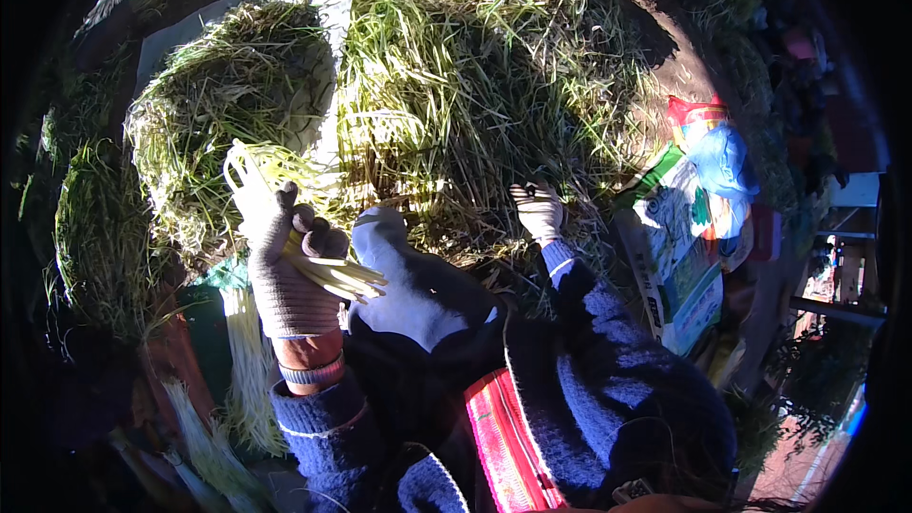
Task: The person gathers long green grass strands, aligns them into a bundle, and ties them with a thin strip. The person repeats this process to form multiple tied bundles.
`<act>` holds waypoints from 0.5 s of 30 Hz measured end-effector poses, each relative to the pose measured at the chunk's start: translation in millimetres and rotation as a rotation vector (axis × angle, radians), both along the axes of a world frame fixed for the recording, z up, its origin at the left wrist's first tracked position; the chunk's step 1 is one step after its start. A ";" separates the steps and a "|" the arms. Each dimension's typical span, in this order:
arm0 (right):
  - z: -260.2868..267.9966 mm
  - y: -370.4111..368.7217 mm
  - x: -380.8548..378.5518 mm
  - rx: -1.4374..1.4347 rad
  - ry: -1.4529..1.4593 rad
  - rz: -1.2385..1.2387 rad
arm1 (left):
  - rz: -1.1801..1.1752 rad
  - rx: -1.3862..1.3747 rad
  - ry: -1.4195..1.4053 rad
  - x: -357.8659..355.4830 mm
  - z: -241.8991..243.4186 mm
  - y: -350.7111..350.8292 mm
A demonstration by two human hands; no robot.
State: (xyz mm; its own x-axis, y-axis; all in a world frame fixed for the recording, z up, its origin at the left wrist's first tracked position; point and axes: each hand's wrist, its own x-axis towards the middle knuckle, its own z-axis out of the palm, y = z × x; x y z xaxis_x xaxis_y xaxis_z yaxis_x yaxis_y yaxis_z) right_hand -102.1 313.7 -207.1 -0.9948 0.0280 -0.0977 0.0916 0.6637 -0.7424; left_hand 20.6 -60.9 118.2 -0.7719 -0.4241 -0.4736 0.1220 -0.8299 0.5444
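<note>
My left hand (299, 263), in a knitted work glove with dark fingertips, is closed around a bunch of pale green stalks (338, 274). The stalks' ends point to the right, and their tops stick out above the thumb. My right hand (538, 212), in a similar glove, reaches to the lower edge of a big heap of grassy greens (456, 100); whether its fingers grip any stems cannot be told. Left of this heap, a smaller pile of greens and trimmings (214, 100) lies on a light sheet (342, 14). My knee in grey-blue trousers is between my hands.
Bundles of pale-stemmed greens (253, 363) lie at the lower left, with more greens (100, 242) at the far left. To the right are a printed plastic sack (670, 249), a blue plastic bag (723, 160) and a red and yellow package (695, 114).
</note>
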 end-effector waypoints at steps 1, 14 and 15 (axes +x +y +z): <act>4.8 -28.5 -3.7 0.008 0.025 0.125 | -0.010 -0.015 0.040 -0.5 -0.3 1.2; -45.2 -100.8 -46.2 0.513 0.317 0.399 | 0.014 0.065 0.036 1.6 -1.5 -3.2; -54.7 -81.9 -49.9 0.481 0.382 0.359 | 0.002 0.056 0.075 1.7 -0.9 -3.0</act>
State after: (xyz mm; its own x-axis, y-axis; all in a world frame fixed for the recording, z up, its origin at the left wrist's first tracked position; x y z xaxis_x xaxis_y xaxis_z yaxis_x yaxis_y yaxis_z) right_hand -152.1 231.7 -261.8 -0.9130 -0.3554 0.2003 -0.4022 0.8663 -0.2961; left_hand 22.3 -63.9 117.3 -0.8050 -0.4002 -0.4381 0.1624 -0.8587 0.4860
